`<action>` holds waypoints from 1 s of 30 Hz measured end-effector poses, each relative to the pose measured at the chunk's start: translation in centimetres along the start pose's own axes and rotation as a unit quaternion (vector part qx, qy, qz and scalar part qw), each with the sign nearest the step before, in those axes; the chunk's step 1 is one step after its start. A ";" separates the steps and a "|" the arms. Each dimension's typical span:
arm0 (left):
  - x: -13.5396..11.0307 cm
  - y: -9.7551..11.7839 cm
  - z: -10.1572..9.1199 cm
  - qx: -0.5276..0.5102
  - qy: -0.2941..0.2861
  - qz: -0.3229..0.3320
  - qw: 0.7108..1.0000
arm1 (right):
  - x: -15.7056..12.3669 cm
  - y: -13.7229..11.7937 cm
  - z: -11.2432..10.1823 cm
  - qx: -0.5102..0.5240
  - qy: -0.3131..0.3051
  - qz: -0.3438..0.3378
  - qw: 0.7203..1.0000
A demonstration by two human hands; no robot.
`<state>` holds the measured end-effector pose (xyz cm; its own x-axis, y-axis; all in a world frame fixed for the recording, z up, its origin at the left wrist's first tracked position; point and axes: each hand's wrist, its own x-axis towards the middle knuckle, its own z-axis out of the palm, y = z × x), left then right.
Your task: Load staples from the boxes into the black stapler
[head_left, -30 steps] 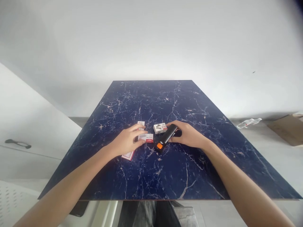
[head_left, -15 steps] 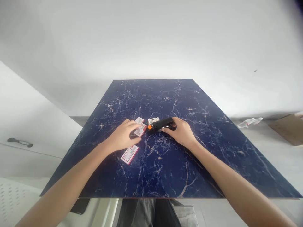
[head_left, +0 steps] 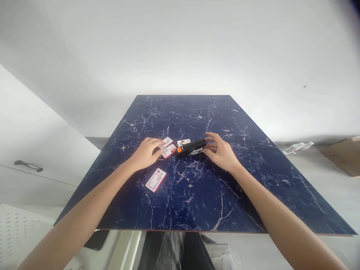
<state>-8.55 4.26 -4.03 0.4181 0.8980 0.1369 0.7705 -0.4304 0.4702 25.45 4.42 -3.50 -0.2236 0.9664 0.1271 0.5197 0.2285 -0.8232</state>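
A black stapler (head_left: 192, 147) with an orange end lies slantwise in the middle of the blue marbled table (head_left: 182, 210). My right hand (head_left: 221, 152) is at its right end, fingers spread and not wrapped around it. Left of the stapler are two small white-and-red boxes: a farther box (head_left: 167, 141) and, against it, a nearer box (head_left: 169, 151). At their left edge rests my left hand (head_left: 146, 153), thumb and fingers apart; the fingertips seem to touch the farther box. Behind the stapler, a small white box (head_left: 183, 142) is partly hidden.
Closer to me lies another white-and-red box (head_left: 156, 180). Beyond the table's right edge, a clear plastic bottle (head_left: 298, 147) and a cardboard box (head_left: 341, 155) are on the floor. A white cabinet with a dark handle (head_left: 28, 165) stands at left.
My left hand has let go of the nearer box beside the stapler and drawn back leftward. My right hand has loosened from the stapler, its fingers spreading. The view has shifted slightly.
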 end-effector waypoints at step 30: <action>-1.5 6.5 0.0 -0.478 0.096 -0.144 0.861 | -2.8 -6.4 3.1 0.264 -0.030 -0.037 0.963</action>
<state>-4.17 0.14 -1.16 0.1178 0.9930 -0.0080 0.0417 0.0031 0.9991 20.17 -0.10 -0.33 -0.2990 0.9378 0.1767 0.0121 0.1888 -0.9819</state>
